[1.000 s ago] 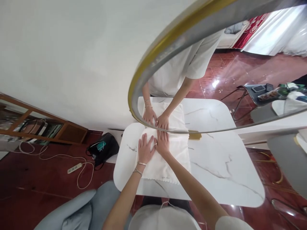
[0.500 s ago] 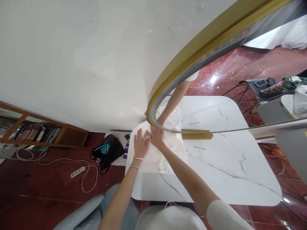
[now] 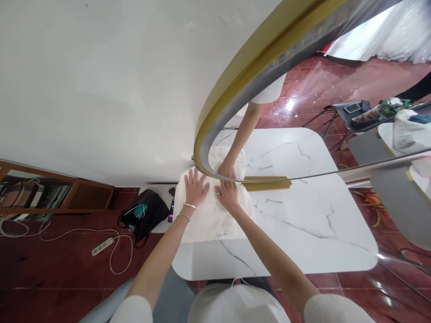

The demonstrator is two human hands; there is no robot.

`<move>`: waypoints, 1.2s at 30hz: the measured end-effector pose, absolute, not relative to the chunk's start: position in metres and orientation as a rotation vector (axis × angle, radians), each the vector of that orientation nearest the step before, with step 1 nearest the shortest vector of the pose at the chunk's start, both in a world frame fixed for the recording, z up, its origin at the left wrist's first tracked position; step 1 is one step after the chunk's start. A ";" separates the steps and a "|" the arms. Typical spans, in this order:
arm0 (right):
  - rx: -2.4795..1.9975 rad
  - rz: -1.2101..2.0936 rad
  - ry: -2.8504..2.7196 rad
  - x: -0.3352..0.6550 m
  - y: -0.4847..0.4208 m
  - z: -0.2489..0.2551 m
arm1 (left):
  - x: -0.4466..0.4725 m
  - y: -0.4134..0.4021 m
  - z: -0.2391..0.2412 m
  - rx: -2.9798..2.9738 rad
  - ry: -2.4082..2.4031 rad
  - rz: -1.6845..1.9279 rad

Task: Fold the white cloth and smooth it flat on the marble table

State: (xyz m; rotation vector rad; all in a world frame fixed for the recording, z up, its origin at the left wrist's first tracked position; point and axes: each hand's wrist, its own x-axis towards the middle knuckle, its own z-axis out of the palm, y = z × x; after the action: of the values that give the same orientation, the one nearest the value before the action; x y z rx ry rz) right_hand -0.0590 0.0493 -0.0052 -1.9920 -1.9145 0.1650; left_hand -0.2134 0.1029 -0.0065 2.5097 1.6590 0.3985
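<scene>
A white cloth [image 3: 215,220] with a scalloped near edge lies flat on the white marble table [image 3: 303,233], pushed up against a gold-framed mirror [image 3: 242,67]. My left hand [image 3: 195,187] lies flat on the cloth's far left part, fingers spread, bracelets on the wrist. My right hand [image 3: 227,195] rests flat beside it near the mirror's rim, a ring on one finger. The mirror reflects my right hand and arm and the cloth.
A black bag [image 3: 143,214] and a phone [image 3: 170,211] sit on the red tiled floor left of the table. A power strip [image 3: 103,246] with a cable lies further left, by a low wooden shelf [image 3: 57,195]. A grey chair [image 3: 111,300] stands at my lower left.
Both hands have slid toward the far left part of the cloth and spread slightly apart. The view has shifted, so the mirror shows only one reflected arm.
</scene>
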 end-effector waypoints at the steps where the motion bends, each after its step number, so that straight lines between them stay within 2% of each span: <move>1: -2.008 0.158 -1.911 -0.056 0.048 -0.005 | -0.208 0.105 -0.007 2.523 1.639 0.390; 7: -2.200 0.346 -1.914 -0.073 0.071 -0.008 | -0.216 0.111 -0.005 2.496 1.714 0.375; 13: -1.927 0.370 -2.145 -0.105 0.078 -0.006 | -0.265 0.085 -0.002 2.306 1.979 0.400; 19: -1.308 0.218 -2.405 -0.114 0.005 -0.007 | -0.282 -0.019 -0.006 2.330 2.045 0.458; 25: -1.347 0.368 -2.442 -0.075 -0.071 -0.011 | -0.261 -0.093 -0.002 2.418 1.908 0.381; 31: -1.742 0.373 -2.257 -0.038 -0.050 -0.005 | -0.231 -0.031 0.003 2.473 1.723 0.249; 36: -1.903 0.397 -2.138 -0.048 -0.020 -0.002 | -0.229 0.024 0.004 2.501 1.637 0.255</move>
State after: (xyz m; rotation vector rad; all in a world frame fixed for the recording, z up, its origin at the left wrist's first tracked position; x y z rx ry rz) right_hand -0.0485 -0.0195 -0.0022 -1.9031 -2.1385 0.3972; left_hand -0.2292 0.0236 0.0044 2.5012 1.6371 0.2554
